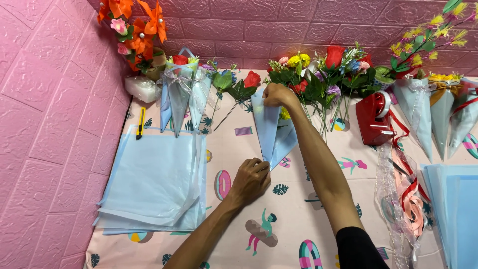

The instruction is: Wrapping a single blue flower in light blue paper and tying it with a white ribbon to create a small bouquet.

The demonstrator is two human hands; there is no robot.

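A light-blue paper cone (pixel 271 129) with yellow flowers inside lies in the middle of the patterned pink tablecloth (pixel 294 214). My left hand (pixel 251 180) pinches the cone's pointed lower tip. My right hand (pixel 277 94) grips the cone's upper left edge near the flower heads. A loose red rose (pixel 252 79) with green leaves lies just left of the cone's top.
A stack of light-blue wrapping sheets (pixel 154 184) lies at the left, a yellow utility knife (pixel 141 122) above it. Finished cones (pixel 181 97) stand at back left, more cones (pixel 438 112) at right. A red tape dispenser (pixel 374 118), ribbons (pixel 403 194), loose artificial flowers (pixel 333 79) and more sheets (pixel 460 214).
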